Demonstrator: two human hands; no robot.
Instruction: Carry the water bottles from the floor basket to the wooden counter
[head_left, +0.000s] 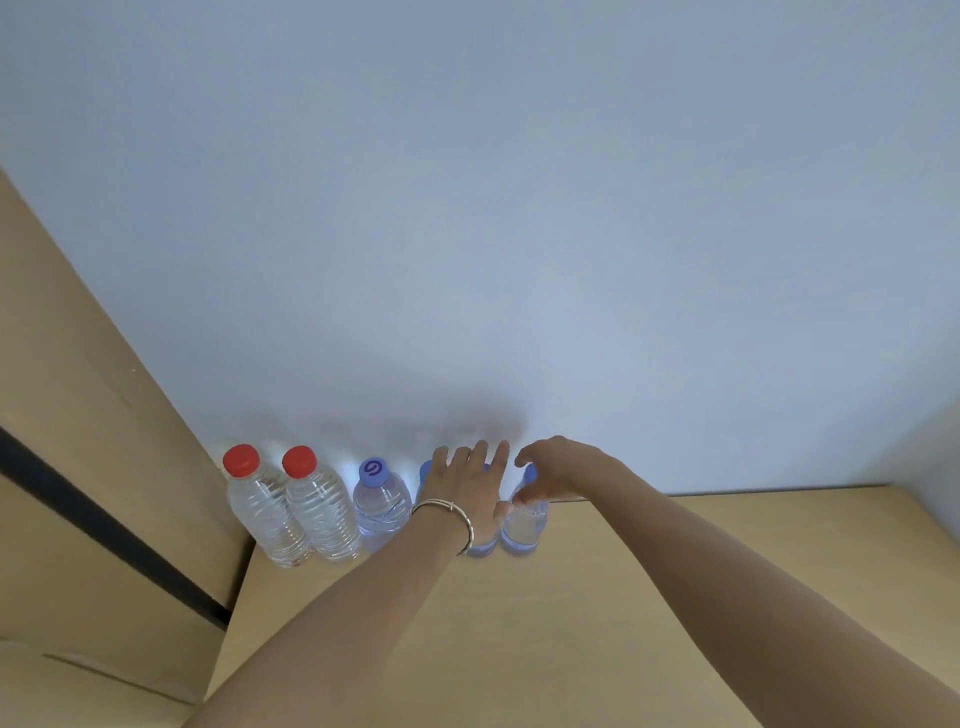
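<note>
Five water bottles (382, 506) were stood upright in a row on the wooden counter (571, 623), close against the wall (519, 208). Clear water was seen inside them. The rightmost bottle (522, 527) was gripped near its blue cap by the curled fingers of the right hand (561, 467). The fourth bottle (483, 546) was touched by the left hand (472, 483), fingers straight and spread. The gripped bottle would best be released only once settled flat beside its neighbour. No basket was shown.
</note>
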